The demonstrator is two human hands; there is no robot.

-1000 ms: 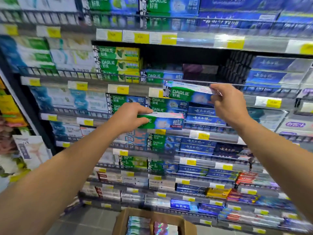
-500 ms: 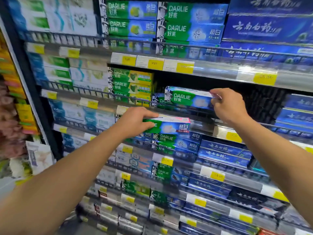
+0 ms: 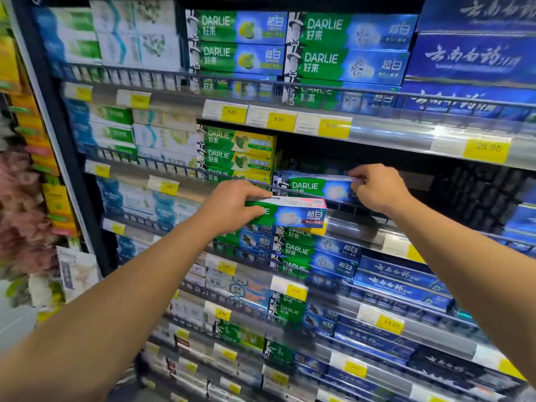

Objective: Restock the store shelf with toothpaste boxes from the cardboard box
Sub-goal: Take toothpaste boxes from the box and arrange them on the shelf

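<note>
Wire-railed shelf; right hand pinches glossy carton there, left hand clasps second carton just below.

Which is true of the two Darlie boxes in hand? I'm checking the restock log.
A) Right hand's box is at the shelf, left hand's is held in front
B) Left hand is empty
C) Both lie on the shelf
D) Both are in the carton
A: the right hand holds its box behind the shelf rail, while the left hand grips a second box in front of the shelf.

We see green-and-blue Darlie toothpaste boxes, dark blue white-lettered boxes, yellow price tags.
</note>
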